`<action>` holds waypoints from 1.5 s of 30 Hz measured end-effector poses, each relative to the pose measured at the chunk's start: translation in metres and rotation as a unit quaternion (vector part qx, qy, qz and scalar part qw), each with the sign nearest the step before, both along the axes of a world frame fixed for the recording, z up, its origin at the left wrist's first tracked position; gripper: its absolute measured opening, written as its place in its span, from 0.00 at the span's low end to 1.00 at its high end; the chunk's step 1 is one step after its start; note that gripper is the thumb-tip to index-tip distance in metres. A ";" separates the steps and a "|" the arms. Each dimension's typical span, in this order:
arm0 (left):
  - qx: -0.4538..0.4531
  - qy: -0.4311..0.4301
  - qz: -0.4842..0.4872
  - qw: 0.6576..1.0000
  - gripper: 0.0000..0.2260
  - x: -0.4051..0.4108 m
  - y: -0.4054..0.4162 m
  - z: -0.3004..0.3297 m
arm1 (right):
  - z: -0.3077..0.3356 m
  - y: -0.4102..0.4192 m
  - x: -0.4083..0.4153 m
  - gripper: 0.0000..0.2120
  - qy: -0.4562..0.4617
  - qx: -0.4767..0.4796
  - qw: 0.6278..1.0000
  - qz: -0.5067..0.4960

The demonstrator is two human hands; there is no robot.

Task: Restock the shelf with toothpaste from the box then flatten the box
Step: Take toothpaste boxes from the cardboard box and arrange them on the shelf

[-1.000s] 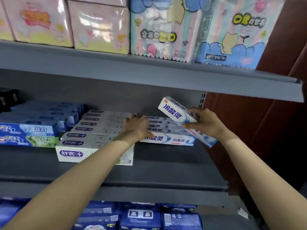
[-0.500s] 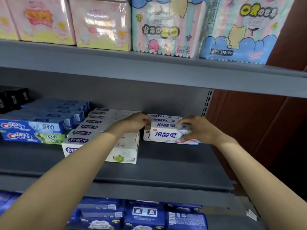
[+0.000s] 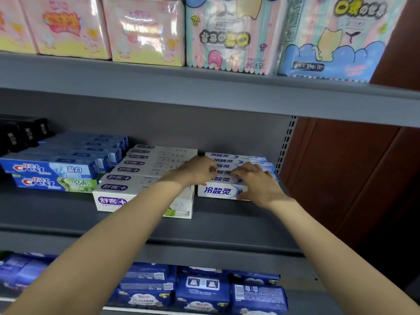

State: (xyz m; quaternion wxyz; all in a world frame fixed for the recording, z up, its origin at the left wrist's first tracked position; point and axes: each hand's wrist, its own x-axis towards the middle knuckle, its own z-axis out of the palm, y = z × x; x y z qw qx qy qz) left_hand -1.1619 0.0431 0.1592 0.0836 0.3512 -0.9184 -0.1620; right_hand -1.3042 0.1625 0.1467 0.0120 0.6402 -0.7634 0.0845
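Observation:
A row of white-and-blue toothpaste boxes (image 3: 218,190) lies at the right end of the grey middle shelf (image 3: 227,226). My right hand (image 3: 258,186) holds the front box of that row, with the fingers over its top and the thumb on its front face. My left hand (image 3: 200,170) rests its bent fingertips on the left ends of the boxes behind. The supply box is not in view.
White toothpaste boxes with purple labels (image 3: 111,201) sit just left of the row, with blue Crest boxes (image 3: 52,176) and black boxes (image 3: 25,135) further left. Tissue packs (image 3: 229,32) fill the shelf above, blue packs (image 3: 200,289) the shelf below. A brown wall (image 3: 354,173) stands at the right.
My right hand brought the tilted box down and set it flat at the front of the row. My left hand moved from the white boxes to the row's left edge.

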 end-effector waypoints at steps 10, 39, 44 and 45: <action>-0.106 0.097 0.038 0.989 0.12 0.023 0.030 0.011 | 0.016 -0.002 0.020 0.18 -0.124 -0.078 0.989 0.016; -0.070 0.034 0.361 0.929 0.10 0.686 0.040 -0.092 | -0.071 -0.074 0.704 0.09 -0.219 0.012 0.957 0.189; -0.003 0.019 0.417 0.909 0.10 0.817 0.013 -0.137 | -0.110 -0.107 0.831 0.11 -0.223 0.076 0.938 0.253; 0.007 0.022 0.431 0.902 0.10 0.842 0.007 -0.144 | -0.119 -0.116 0.857 0.10 -0.219 0.092 0.935 0.265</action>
